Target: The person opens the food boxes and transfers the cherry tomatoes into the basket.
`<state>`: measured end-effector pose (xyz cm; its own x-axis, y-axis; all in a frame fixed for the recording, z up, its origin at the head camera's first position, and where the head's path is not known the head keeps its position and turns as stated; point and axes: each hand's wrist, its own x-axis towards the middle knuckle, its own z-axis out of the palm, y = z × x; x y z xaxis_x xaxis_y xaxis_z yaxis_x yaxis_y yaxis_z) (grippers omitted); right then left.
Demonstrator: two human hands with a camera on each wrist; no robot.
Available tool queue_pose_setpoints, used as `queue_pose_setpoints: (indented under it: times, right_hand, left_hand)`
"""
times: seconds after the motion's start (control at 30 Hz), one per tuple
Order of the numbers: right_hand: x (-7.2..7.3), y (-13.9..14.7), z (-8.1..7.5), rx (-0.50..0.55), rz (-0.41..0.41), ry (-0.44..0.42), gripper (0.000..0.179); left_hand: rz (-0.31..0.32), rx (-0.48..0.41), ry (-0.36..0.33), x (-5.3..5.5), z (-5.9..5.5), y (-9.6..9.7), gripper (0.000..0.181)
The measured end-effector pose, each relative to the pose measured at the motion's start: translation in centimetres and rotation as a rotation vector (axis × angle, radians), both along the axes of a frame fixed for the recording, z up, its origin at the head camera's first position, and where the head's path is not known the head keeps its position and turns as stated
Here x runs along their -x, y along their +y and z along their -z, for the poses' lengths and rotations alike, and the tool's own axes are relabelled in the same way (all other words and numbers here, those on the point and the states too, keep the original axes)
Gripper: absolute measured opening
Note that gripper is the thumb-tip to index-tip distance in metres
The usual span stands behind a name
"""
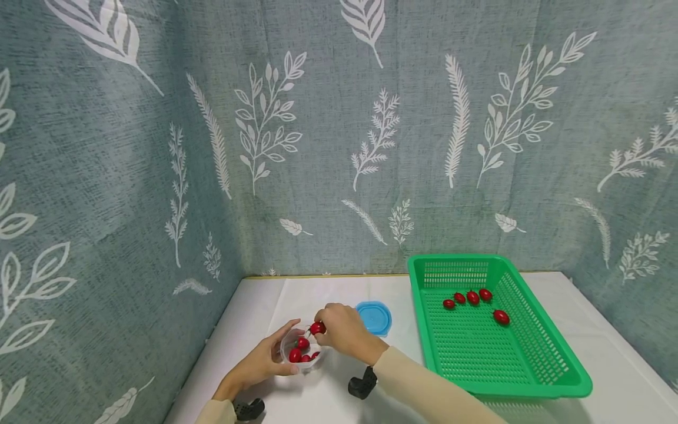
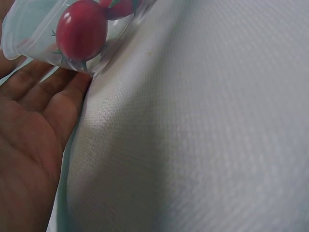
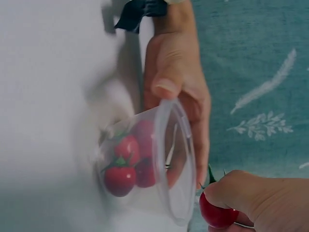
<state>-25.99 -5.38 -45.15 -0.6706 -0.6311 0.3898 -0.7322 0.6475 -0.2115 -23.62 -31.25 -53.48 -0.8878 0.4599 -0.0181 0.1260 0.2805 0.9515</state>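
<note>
My left hand (image 1: 258,361) holds a clear round plastic tub (image 3: 169,208), its thumb and fingers spread round the side near the rim. Several red cherry tomatoes (image 3: 120,181) with green stems lie inside the tub, one showing large through the wall in the left wrist view. Just over the right part of the rim, my right hand (image 1: 346,333) pinches another cherry tomato (image 1: 317,328) between thumb and fingers. Its green stem sticks out beside the thumb in the right wrist view.
To the right stands a large green basket (image 1: 455,365) with several more cherry tomatoes (image 1: 473,298) in its far half. A round blue lid (image 1: 374,318) lies on the white table (image 1: 339,285) behind my right hand. Leaf-patterned cloth (image 1: 328,224) rises at the back and sides.
</note>
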Motion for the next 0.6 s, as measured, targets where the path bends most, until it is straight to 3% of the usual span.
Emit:
queue_pose_setpoints:
  times: [0.23, 0.6]
  right_hand:
    - [0.0, 1.5, -1.2, 0.079, -0.032, -0.055, 0.015]
    - [0.2, 4.3, -2.1, 0.155, 0.020, -0.086, 0.012]
  left_hand:
    - [-0.011, 0.020, 0.008, 0.0, -0.1, 0.1, 0.103]
    - [-0.008, 0.005, -0.004, -0.3, -0.5, 0.3, 0.104]
